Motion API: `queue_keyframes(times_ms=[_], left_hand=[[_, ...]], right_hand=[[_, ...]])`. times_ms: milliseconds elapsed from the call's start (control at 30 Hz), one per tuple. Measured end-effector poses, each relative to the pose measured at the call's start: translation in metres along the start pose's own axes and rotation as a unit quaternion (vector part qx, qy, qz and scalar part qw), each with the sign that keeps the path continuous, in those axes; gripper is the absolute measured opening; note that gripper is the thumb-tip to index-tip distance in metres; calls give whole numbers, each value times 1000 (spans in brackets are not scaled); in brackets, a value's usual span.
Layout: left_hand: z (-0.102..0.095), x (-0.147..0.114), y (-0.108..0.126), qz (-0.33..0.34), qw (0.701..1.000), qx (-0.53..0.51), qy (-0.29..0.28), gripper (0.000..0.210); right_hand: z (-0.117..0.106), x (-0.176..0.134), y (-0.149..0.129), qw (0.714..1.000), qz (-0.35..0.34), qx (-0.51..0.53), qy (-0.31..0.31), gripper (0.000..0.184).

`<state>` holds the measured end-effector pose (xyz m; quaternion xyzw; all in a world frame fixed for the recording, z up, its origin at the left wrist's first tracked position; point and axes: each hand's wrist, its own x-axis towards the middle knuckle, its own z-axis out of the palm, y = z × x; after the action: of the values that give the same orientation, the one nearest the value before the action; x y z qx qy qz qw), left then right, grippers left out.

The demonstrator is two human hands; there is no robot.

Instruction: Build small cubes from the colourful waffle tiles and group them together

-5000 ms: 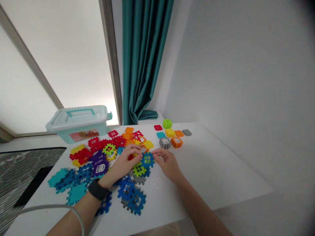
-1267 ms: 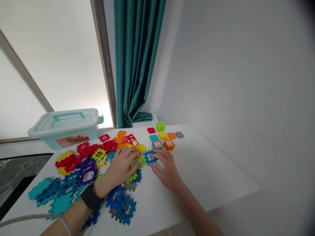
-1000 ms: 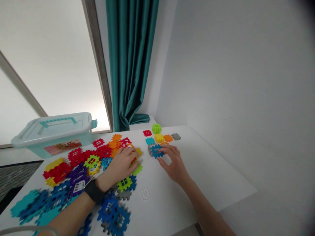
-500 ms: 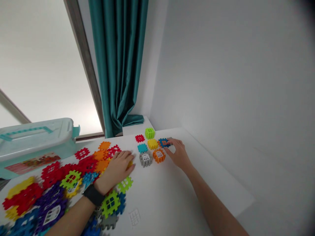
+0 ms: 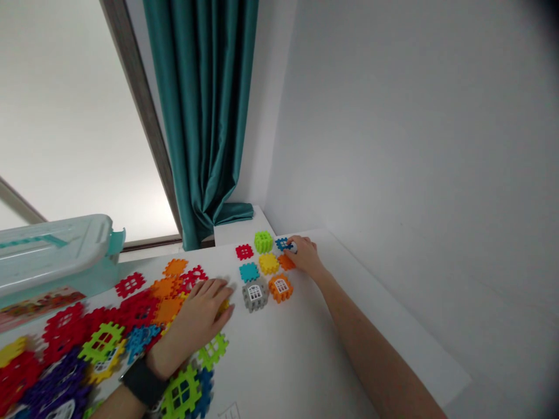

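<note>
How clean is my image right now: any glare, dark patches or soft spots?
Head view: the pale panel glows brightest toward its lower right; head view, top right corner: a dark, blurred smudge; head view: the blue piece by the right hand looks small and soft.

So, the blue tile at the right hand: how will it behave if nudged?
The blue tile is probably stiff, since it looks like flat plastic with crisp notches. Likely light for its size, given the window-like cutouts. It should slide rather than roll, being flat, though its notches might catch the nearby orange tile.
</note>
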<state>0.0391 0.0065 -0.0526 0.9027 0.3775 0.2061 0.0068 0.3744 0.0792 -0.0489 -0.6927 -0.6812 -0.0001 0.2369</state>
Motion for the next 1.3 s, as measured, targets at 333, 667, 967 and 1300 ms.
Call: queue_keyframes(times_ms=[333, 667, 967, 1300], left_hand=[[-4, 2, 3, -23, 997, 17, -70, 29], [-3, 1, 2, -31, 997, 6, -74, 29], [-4, 2, 2, -29, 997, 7, -74, 30], [-6, 2, 2, -28, 996, 8, -84, 30]], right_hand=[[7, 20, 5, 994, 5, -29, -102, 16], [1, 19, 8, 986, -18, -42, -159, 35], [5, 25, 13, 986, -25, -43, -157, 42], [2, 28, 20, 986, -43, -35, -156, 48]])
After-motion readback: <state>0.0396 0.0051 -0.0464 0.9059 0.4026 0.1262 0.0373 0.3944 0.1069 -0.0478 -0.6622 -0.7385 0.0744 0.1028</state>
